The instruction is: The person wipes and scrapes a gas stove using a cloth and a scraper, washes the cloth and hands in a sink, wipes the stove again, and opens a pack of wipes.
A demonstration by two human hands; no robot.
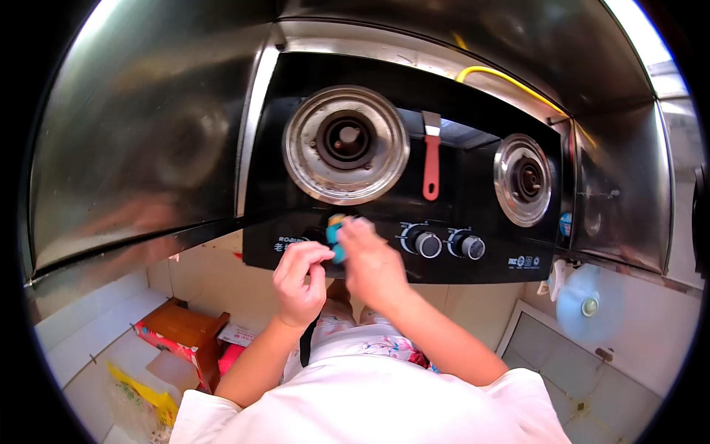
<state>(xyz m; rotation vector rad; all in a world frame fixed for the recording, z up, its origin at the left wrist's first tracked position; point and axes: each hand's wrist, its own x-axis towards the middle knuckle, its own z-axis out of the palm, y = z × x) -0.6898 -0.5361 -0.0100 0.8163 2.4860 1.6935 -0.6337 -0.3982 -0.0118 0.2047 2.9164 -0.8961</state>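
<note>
My right hand (373, 263), smeared by motion, grips a small teal-and-yellow thing (335, 238) whose exact kind is too blurred to tell. Curled fingers of my left hand (301, 280) come together right beside its lower edge; whether they pinch it I cannot tell. Both hands are over the front edge of a black gas stove (458, 189), near the left control area. Two silver knobs, a left knob (427, 244) and a right knob (467, 246), sit to the right of my hands.
Between the left burner (346, 144) and right burner (525, 180) lies a red-handled scraper (432, 159). A yellow hose (510, 80) runs behind the stove. Metal panels flank it. Below are a brown wooden box (181, 329) at left and a blue fan (589, 305) at right.
</note>
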